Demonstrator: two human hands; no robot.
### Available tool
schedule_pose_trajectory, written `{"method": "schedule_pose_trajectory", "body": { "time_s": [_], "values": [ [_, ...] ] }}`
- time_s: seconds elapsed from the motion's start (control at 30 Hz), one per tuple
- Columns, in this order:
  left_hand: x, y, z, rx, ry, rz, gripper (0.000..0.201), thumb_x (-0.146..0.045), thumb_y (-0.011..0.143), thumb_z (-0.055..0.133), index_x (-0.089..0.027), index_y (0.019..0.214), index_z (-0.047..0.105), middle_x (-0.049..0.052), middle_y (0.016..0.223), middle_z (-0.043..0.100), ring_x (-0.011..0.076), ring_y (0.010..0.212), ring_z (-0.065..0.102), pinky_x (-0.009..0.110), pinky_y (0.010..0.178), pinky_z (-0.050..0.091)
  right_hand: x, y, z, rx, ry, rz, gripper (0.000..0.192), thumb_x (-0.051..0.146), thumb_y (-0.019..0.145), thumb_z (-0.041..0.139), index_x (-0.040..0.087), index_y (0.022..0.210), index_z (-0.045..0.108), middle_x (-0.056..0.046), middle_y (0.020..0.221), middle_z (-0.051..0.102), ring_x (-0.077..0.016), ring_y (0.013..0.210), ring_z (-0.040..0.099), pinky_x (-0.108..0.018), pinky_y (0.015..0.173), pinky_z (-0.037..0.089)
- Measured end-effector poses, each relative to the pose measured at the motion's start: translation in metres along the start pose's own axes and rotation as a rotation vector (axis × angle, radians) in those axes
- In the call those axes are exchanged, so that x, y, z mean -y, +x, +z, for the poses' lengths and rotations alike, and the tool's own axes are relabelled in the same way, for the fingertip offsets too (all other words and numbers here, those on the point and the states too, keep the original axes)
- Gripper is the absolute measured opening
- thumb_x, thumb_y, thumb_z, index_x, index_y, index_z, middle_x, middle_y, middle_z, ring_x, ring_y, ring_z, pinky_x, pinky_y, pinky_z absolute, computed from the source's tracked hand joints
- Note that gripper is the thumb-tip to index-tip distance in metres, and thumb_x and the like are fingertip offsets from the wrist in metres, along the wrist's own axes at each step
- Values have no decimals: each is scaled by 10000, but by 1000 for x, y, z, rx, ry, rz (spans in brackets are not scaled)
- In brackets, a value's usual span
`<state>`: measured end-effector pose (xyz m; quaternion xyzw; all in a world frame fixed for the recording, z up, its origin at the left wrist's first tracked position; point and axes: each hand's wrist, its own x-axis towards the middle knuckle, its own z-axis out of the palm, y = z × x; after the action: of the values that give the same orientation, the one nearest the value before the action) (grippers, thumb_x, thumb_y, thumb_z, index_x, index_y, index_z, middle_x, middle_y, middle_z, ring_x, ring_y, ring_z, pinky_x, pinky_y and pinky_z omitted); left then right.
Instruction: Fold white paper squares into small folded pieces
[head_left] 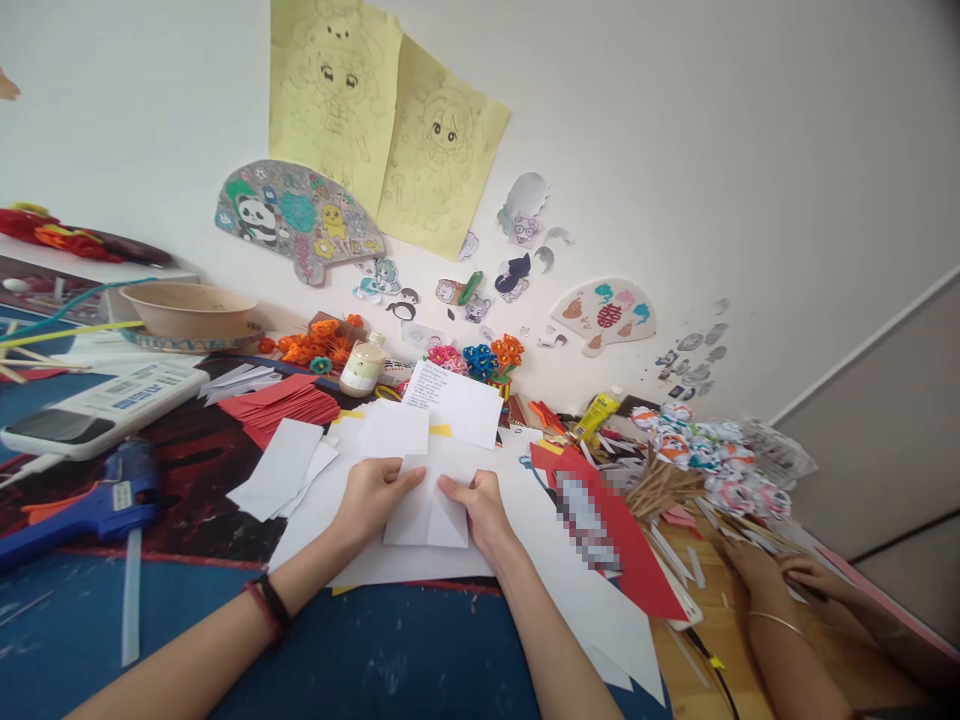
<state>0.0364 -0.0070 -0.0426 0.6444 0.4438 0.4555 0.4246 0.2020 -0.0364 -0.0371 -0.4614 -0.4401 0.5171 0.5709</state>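
A folded sheet of white paper (427,515) is held between my two hands, with a crease down its middle. My left hand (380,495) grips its left side, thumb on top and fingers hidden beneath. On the right side my right hand (484,505) pinches the sheet the same way, thumb pressed near the upper edge. Under it lie large white sheets (322,545). Just beyond my hands sit a small white paper square (395,430) and a white sheet with handwriting (457,400). More white paper slips (283,468) lie left of my left hand.
A blue glue gun (105,505) and a white device (105,405) are at left, beside stacked red papers (281,408). A bottle (364,362) and yarn flowers (480,360) stand along the wall. At right, a red sheet (645,560) lies near another person's hands (757,570).
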Motion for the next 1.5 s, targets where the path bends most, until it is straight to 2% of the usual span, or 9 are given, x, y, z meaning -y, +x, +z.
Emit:
{"method": "schedule_pose_trajectory", "body": {
  "time_s": [0.47, 0.67, 0.8, 0.87, 1.0, 1.07, 1.13, 1.33, 1.5],
  "values": [
    [-1, -1, 1, -5, -27, -11, 472, -537, 708, 565, -176, 482, 361, -64, 456, 285, 68, 448, 264, 194, 398, 190, -2, -1, 3, -43, 13, -1, 395, 326, 567, 801, 89, 865, 695, -125, 853, 721, -265, 711, 667, -377, 698, 512],
    [1, 1, 0, -24, -11, 4, 489, -549, 711, 562, -179, 482, 337, -69, 450, 269, 65, 443, 252, 196, 393, 181, -1, -1, 2, -52, 33, -27, 408, 310, 590, 794, 89, 915, 686, -140, 939, 707, -281, 781, 666, -381, 723, 510],
    [0, 0, -2, -26, -24, -7, 483, -561, 698, 575, -170, 484, 390, -59, 430, 337, 71, 428, 298, 196, 390, 202, 0, 0, -1, -24, 31, -32, 404, 321, 611, 784, 106, 937, 679, -133, 955, 704, -278, 799, 665, -385, 748, 504],
    [-3, 0, -3, -22, -47, -6, 466, -558, 701, 577, -160, 505, 437, -44, 445, 414, 82, 438, 354, 194, 400, 239, 3, 0, -3, 8, 7, -22, 406, 337, 624, 775, 108, 944, 677, -131, 957, 702, -278, 816, 660, -388, 753, 500],
    [-7, -2, -3, 4, -108, 11, 430, -553, 720, 562, -131, 637, 576, 20, 596, 607, 138, 538, 505, 205, 457, 347, 10, -3, -6, 131, -72, 8, 424, 324, 634, 772, 126, 994, 668, -117, 991, 694, -272, 871, 645, -379, 776, 487],
    [-7, -3, -4, 2, -114, 6, 445, -562, 718, 559, -122, 661, 600, 37, 628, 635, 153, 557, 528, 208, 460, 360, 13, -4, -6, 193, -127, 20, 433, 305, 620, 783, 134, 1001, 668, -104, 976, 698, -267, 884, 640, -364, 775, 484],
    [-7, -3, -3, 4, -116, -2, 458, -571, 713, 557, -119, 645, 599, 36, 606, 629, 152, 547, 526, 206, 448, 352, 14, -5, -6, 219, -163, 23, 435, 305, 615, 785, 138, 1000, 670, -95, 961, 702, -262, 875, 641, -354, 759, 487],
    [-9, -1, -4, 17, -79, 28, 437, -551, 704, 567, -125, 611, 578, 7, 551, 564, 130, 521, 470, 208, 437, 307, 11, -4, -6, 179, -200, 14, 437, 371, 621, 765, 152, 989, 679, -87, 942, 708, -259, 848, 651, -362, 740, 497],
    [-8, 2, -5, 102, 40, 31, 417, -535, 707, 562, -134, 590, 554, -23, 529, 505, 110, 509, 414, 211, 443, 265, 5, 0, -11, 182, -234, 19, 426, 368, 633, 752, 137, 983, 679, -85, 860, 712, -260, 820, 650, -353, 704, 495]
  ]
}}
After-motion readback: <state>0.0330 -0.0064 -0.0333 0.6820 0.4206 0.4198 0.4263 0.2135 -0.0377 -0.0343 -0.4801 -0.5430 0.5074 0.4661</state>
